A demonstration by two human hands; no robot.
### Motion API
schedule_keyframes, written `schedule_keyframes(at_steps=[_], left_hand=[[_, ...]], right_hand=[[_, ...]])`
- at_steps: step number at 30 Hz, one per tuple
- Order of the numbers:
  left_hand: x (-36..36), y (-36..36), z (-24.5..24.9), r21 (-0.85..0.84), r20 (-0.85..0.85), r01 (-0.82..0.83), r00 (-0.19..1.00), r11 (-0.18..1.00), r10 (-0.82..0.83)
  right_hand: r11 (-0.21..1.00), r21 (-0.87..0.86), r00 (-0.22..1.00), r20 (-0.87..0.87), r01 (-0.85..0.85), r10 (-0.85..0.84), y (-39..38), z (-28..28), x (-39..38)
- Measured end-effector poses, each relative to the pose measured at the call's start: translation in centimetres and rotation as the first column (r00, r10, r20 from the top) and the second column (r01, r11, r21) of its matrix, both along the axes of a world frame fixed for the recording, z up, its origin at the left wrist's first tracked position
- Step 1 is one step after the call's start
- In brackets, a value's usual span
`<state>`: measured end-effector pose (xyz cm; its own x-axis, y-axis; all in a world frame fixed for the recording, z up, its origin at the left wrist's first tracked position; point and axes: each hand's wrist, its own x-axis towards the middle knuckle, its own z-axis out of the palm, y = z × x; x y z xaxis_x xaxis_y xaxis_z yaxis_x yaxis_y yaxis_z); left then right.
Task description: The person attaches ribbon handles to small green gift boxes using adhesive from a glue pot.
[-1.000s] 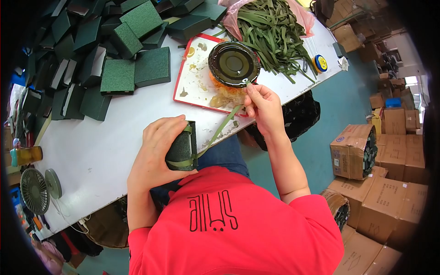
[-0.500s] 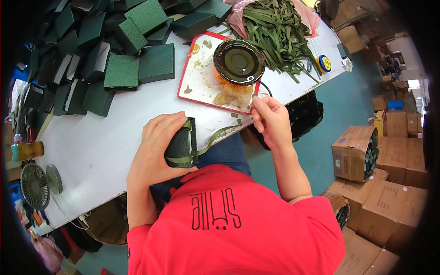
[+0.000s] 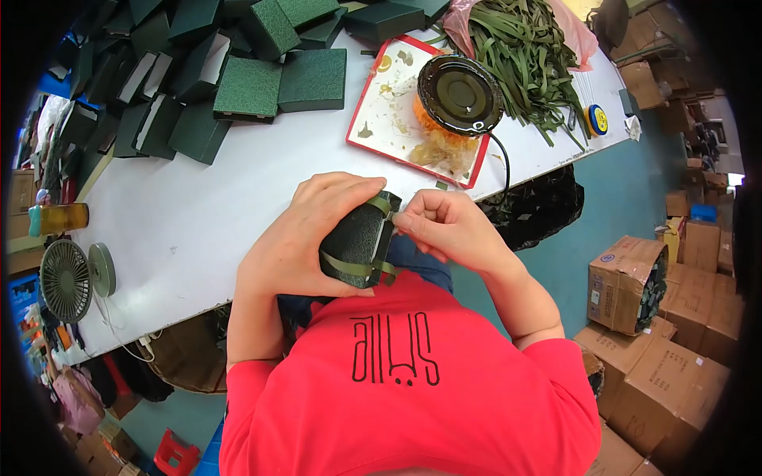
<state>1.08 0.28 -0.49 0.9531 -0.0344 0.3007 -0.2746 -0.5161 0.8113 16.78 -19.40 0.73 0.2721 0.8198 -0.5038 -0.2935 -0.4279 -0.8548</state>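
Note:
A small dark green box [image 3: 353,236] is held at the table's front edge by my left hand [image 3: 305,238], thumb at its lower end and fingers over its upper end. Green ribbon [image 3: 347,266] runs across the box near both ends. My right hand [image 3: 448,226] pinches at the box's right side, near the upper ribbon; what lies between the fingertips is too small to make out. Beyond the hands, a round pot of dark liquid [image 3: 459,94] stands on a red-edged white tray [image 3: 373,147] stained with residue.
Many green boxes [image 3: 246,86] are piled at the back left. Loose green ribbons [image 3: 524,59] lie in pink plastic at the back right, near a blue-and-yellow round item [image 3: 597,120]. A fan [image 3: 66,279] stands at left. Cartons [image 3: 671,381] are stacked on the floor at right.
My right hand has moved from the tray's corner to the box's right side, and the loose ribbon end is no longer stretched out. The box is tilted more. The camera view has shifted.

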Motion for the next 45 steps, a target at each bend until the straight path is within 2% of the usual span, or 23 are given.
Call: schedule_keyframes(at_steps=[13,16,20,22,25,28,31,37,40,43,45], left_hand=[[0.4,0.0,0.8,0.093,0.006,0.060,0.998,0.994,-0.061],[0.3,-0.2,0.7,0.127,-0.026,0.070,0.997,0.989,-0.067],[0.2,-0.4,0.4,0.139,-0.027,0.049,0.999,0.989,-0.046],[-0.1,-0.2,0.5,0.092,-0.073,0.008,0.997,0.996,-0.001],[-0.6,0.2,0.1,0.058,-0.058,-0.032,0.998,0.998,0.035],[-0.6,0.2,-0.1,0.062,-0.039,-0.045,0.998,0.997,0.047],[-0.4,-0.1,0.2,0.072,-0.038,-0.020,0.999,0.997,0.023],[-0.3,-0.6,-0.1,0.143,-0.021,-0.015,1.000,0.990,0.018],[-0.2,-0.3,-0.5,0.140,-0.023,-0.064,0.997,0.988,0.068],[-0.5,0.2,-0.9,0.083,-0.025,-0.136,0.990,0.987,0.138],[-0.8,0.4,-1.1,0.061,-0.008,-0.174,0.985,0.983,0.175]], right_hand=[[0.985,-0.111,0.990,0.023,-0.133,0.136,0.7,-1.2,0.9],[0.997,0.006,0.997,-0.019,-0.080,0.081,0.9,-3.1,0.3],[0.989,0.036,0.989,-0.026,-0.142,0.143,0.5,-3.4,0.6],[0.981,0.030,0.982,-0.006,-0.189,0.190,0.5,-2.7,0.9],[0.997,-0.016,0.997,0.002,-0.075,0.075,0.1,-2.3,1.1],[0.994,0.103,0.999,0.005,-0.043,0.043,-0.2,-3.9,0.5],[0.991,0.119,0.994,0.098,-0.055,0.044,0.6,-3.5,-0.3],[0.999,0.025,0.973,0.231,-0.023,0.017,1.2,-3.6,-0.7],[0.994,-0.106,0.997,0.066,-0.030,0.037,1.3,-2.7,-0.2],[0.936,0.132,0.943,0.012,0.328,-0.332,0.6,-3.1,-0.5],[0.880,0.179,0.879,0.119,0.439,-0.462,0.1,-3.5,-0.2]])
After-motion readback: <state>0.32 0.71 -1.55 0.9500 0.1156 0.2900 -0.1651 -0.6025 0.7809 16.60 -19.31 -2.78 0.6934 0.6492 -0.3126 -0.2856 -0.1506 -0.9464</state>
